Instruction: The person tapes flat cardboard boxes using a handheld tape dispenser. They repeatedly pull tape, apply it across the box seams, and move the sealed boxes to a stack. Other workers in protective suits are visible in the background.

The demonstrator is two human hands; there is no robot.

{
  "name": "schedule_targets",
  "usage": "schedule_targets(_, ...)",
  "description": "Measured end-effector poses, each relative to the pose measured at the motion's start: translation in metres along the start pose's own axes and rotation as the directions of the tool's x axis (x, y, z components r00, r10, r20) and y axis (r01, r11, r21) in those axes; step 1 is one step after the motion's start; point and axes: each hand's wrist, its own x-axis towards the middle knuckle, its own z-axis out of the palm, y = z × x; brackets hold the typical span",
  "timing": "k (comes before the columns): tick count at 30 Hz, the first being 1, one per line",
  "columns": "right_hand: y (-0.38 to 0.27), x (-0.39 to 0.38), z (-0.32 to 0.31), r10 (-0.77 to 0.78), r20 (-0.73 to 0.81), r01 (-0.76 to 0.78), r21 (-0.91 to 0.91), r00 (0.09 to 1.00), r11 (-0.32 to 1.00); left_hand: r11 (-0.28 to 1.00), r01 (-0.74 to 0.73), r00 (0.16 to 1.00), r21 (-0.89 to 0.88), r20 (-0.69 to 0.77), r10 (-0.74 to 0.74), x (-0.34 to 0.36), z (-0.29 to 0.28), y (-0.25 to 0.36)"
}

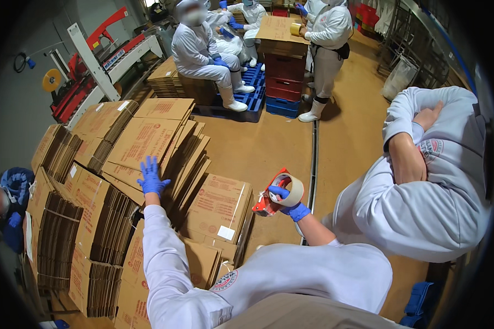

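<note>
My left hand (152, 176), in a blue glove, has its fingers spread on the top sheets of a stack of flattened brown cardboard boxes (142, 137), which lean and fan out unevenly. My right hand (291, 204), also gloved in blue, grips a red tape dispenser (264, 204) with a wide roll of pale tape (291, 187), held above the floor beside another bundle of flattened boxes (217, 208). More strapped bundles of cardboard (99, 230) stand to the left of my left hand.
Several white-suited people (203, 66) sit or stand around a blue pallet (247, 109) and stacked crates (282, 74) topped with cardboard. A person with crossed arms (422, 197) stands close right, another person (3, 203) far left. A taping machine (93, 74) stands behind.
</note>
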Motion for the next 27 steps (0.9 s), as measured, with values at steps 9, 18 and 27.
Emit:
schedule_targets(9, 0.000, -0.020, -0.002, -0.435, 0.324, 0.537, -0.608, 0.840, 0.584, 0.974, 0.227, 0.931, -0.014, 0.296, -0.213, 0.002, 0.002, -0.026)
schedule_targets(18, -0.110, -0.007, 0.156, -0.565, 0.765, 0.664, 0.251, 0.310, 0.704, 0.996, 0.084, 0.974, 0.023, -0.211, -0.078, 0.011, -0.004, 0.032)
schedule_targets(27, -0.080, -0.026, 0.259, 0.035, 0.959, 0.566, -0.194, 0.280, 0.801, 0.931, 0.191, 0.980, 0.311, -0.122, -0.161, -0.022, -0.053, 0.019)
